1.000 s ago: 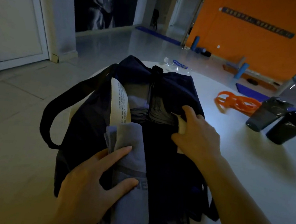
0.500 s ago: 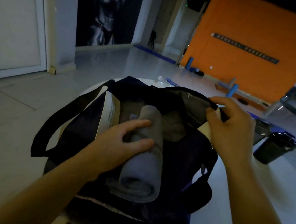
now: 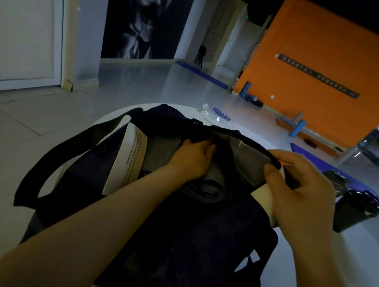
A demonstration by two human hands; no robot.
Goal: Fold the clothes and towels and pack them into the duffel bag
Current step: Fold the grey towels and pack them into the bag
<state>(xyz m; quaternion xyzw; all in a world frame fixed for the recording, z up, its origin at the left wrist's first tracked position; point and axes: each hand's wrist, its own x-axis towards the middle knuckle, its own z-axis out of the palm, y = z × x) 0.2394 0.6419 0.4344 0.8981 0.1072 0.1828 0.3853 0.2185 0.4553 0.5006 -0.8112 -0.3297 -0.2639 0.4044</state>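
Observation:
A dark navy duffel bag (image 3: 193, 232) lies open on a white round table (image 3: 325, 263). A rolled grey towel (image 3: 204, 189) sits inside the opening, its near end showing. My left hand (image 3: 191, 160) reaches into the bag and presses down on the towel, fingers pointing to the far end. My right hand (image 3: 300, 187) grips the bag's right rim, thumb pinching the dark edge and grey lining, and holds the opening wide. A white printed label (image 3: 127, 160) stands up on the bag's left side.
Two dark shaker bottles (image 3: 354, 207) lie on the table right of my right hand. A clear plastic water bottle (image 3: 217, 114) lies past the bag's far end. The bag's strap (image 3: 48, 166) loops over the table's left edge. An orange wall and foam rollers stand behind.
My left hand has pushed the rolled towel deeper into the bag, so most of it is hidden now. My right hand keeps pulling the right rim outward. The camera view has tilted up.

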